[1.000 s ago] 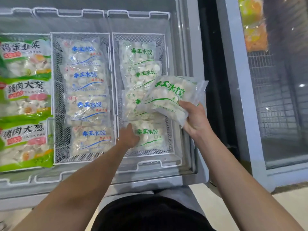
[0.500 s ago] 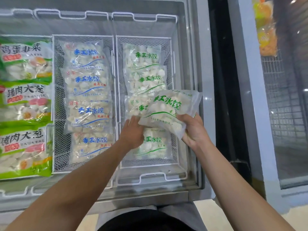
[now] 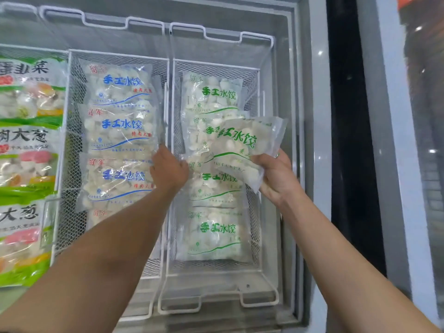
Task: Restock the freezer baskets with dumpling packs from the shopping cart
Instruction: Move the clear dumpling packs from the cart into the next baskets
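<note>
Open chest freezer [image 3: 286, 97] with white mesh baskets: middle basket [image 3: 72, 145] holds blue-lettered dumpling packs [image 3: 120, 126]; right basket [image 3: 254, 212] holds green-lettered packs [image 3: 213, 231]. Right hand [image 3: 276, 179] grips a tilted green-lettered pack [image 3: 242, 145] above them; left hand [image 3: 169, 169], fingers hidden, touches a lying pack's edge.

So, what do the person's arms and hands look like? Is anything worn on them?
Both forearms are bare as far as the picture shows: no sleeves, no gloves, no watch. The left hand shows no ring. On the right hand a small shiny spot by the fingers may be a ring, but it is too small to tell.
</note>
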